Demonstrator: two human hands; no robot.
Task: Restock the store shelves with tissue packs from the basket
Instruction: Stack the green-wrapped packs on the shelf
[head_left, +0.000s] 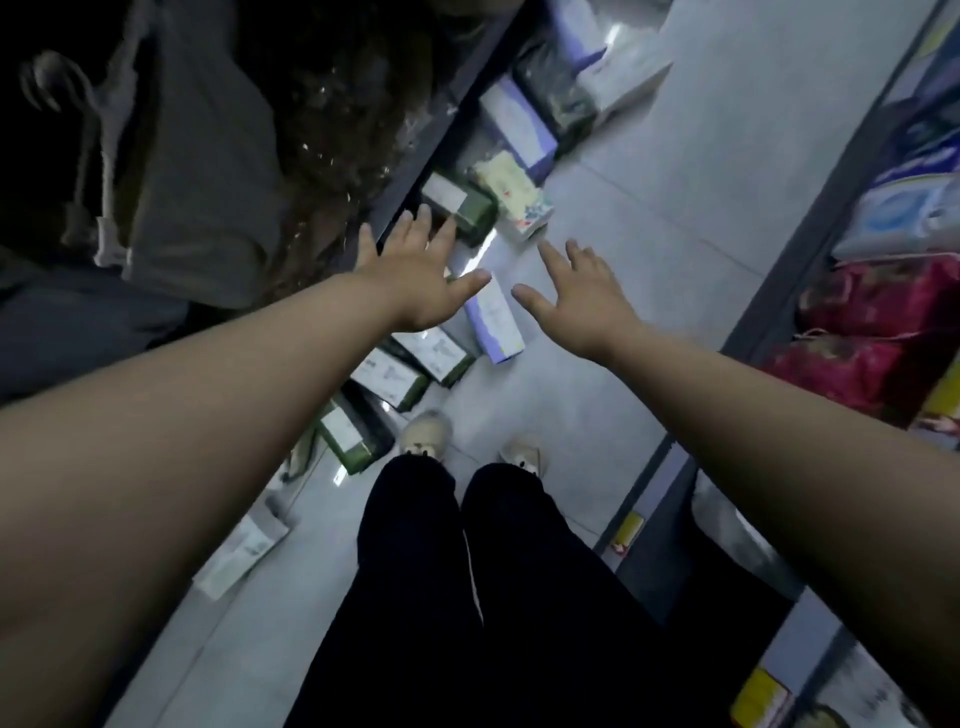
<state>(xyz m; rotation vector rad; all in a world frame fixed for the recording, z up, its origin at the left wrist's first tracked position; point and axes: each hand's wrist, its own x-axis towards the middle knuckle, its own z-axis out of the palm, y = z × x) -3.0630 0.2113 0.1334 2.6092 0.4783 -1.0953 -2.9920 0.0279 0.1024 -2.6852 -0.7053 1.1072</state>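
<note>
Both my arms stretch forward and down over the aisle floor. My left hand is spread with straight fingers, above the dark edge of the left shelf. My right hand is also spread and holds nothing. Between and below them a lilac and white tissue pack lies on the floor. Several dark green packs with white labels line the floor along the shelf foot. Another green pack and a pale yellow pack lie farther ahead. No basket is in view.
Grey tiled floor runs up the middle. On the right stands a shelf with red bags and blue-white packs. Garments on hangers fill the left. My shoes and black trousers are below.
</note>
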